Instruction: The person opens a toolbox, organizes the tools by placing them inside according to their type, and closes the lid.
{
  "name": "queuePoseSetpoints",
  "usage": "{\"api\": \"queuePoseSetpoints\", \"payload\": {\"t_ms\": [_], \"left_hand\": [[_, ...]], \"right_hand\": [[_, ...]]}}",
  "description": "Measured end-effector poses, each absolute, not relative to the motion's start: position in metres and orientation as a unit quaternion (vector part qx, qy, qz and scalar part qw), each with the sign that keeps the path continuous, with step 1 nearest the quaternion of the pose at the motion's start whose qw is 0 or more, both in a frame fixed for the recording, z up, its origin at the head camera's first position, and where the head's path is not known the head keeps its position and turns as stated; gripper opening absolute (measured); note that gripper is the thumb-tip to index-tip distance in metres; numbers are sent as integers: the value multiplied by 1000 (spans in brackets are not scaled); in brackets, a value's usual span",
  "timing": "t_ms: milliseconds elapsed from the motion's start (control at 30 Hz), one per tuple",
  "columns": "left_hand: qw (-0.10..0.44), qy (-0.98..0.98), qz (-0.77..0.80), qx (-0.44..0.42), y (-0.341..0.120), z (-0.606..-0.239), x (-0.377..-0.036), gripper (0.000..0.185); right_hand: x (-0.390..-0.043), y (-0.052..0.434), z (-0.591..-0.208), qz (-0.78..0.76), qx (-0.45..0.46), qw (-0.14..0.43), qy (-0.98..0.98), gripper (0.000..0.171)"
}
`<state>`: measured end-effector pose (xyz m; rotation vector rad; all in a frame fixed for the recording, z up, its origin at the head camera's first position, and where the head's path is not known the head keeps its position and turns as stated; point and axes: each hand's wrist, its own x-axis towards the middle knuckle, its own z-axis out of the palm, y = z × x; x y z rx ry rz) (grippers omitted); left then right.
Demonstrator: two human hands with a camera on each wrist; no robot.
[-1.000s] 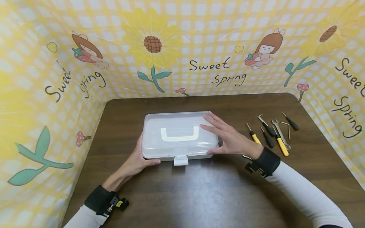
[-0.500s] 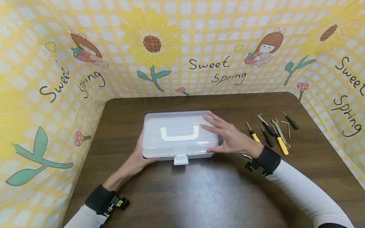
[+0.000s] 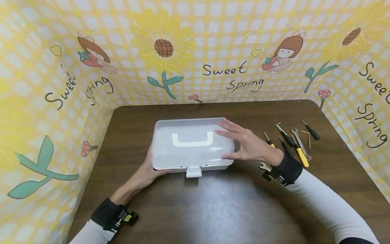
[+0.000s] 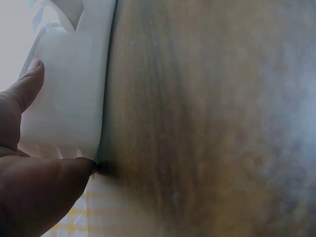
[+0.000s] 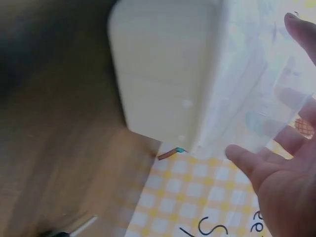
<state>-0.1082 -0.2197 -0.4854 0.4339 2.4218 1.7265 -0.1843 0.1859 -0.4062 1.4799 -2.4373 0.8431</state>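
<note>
Across the back and both sides, yellow-and-white checked cloth point(image 3: 219, 30) with sunflowers and "Sweet Spring" lettering. Below, a dark brown wood-grain counter point(image 3: 182, 210). Near the middle of the counter, a rectangular box point(image 3: 193, 156): whitish base, frosted see-through lid point(image 3: 164, 144) with rounded corners and a few bright glints, white handle point(image 3: 192, 144) folded flat on top, pale latch point(image 3: 193, 172) jutting out at front centre. Cannot tell whether fully closed. At the left front corner, the left hand point(image 3: 148, 171), curled round the box, thumb along the front, other fingers mostly hidden in the head view. On the right end, the right hand point(image 3: 248, 145), spread wide with fairly straight fingers, fingertips and thumb touching the lid. Well to the right, among other tools, a silver wrench point(image 3: 300, 140), a yellow-handled screwdriver point(image 3: 301, 156), a black-handled screwdriver point(image 3: 313, 132) and a small hex key point(image 3: 309, 140).
</note>
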Motion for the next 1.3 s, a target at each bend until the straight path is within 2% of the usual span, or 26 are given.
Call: {"api": "queuePoseSetpoints", "payload": {"t_ms": [300,567,833,1033,1300], "left_hand": [[77,803,576,131,-219,-487,-108,125],[58,802,567,178,-221,-489,-114,125],[57,789,585,181,-220,-488,-113,131],[75,792,583,162,-221,-487,-111,125],[70,798,577,160,-220,-486,-111,128]], "right_hand": [[-199,185,-388,301,479,35,-824,78],[-213,185,-375,321,446,-7,-836,71],[-226,187,-370,337,443,-9,-831,62],[-241,186,-364,344,433,-8,-833,57],[-259,185,-356,380,379,-49,-842,51]]}}
